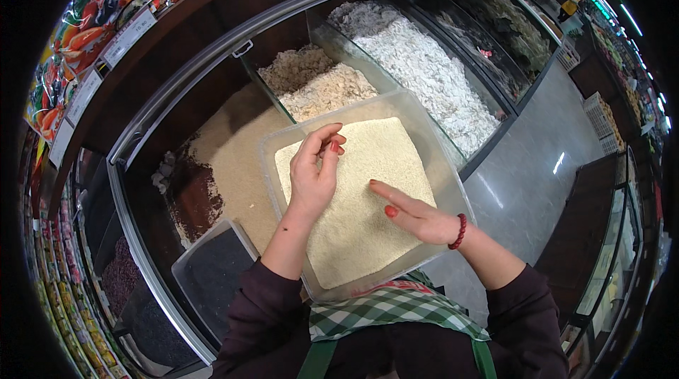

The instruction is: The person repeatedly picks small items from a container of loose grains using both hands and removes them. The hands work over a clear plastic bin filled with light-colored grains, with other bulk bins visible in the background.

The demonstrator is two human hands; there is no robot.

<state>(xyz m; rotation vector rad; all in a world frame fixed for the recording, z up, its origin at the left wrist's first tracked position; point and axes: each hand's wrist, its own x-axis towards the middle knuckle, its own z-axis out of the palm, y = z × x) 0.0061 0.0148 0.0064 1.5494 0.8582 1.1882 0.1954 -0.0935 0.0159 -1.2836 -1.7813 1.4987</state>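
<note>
A translucent plastic bin (467, 209) stands right before me, its near side close to my checked apron (392, 315). Pale yellow grain (360, 257) lies in it with a smoothed, fairly level top. Over the far left part of the grain is my left hand (313, 167), fingers curled and nothing seen in them. My right hand (419, 217), with a red bead bracelet at the wrist, is over the right side of the grain; its fingers are straight, thumb apart, and it holds nothing. Whether either hand touches the grain I cannot tell.
Glass dividers (366, 55) part a display case holding tan grain (238, 151), beige flakes (329, 92) and white flakes (424, 71). A plastic bin of black grain (217, 262) sits at left. Packaged goods (87, 34) fill a shelf beyond the metal rail. Grey floor (504, 161) runs along the right.
</note>
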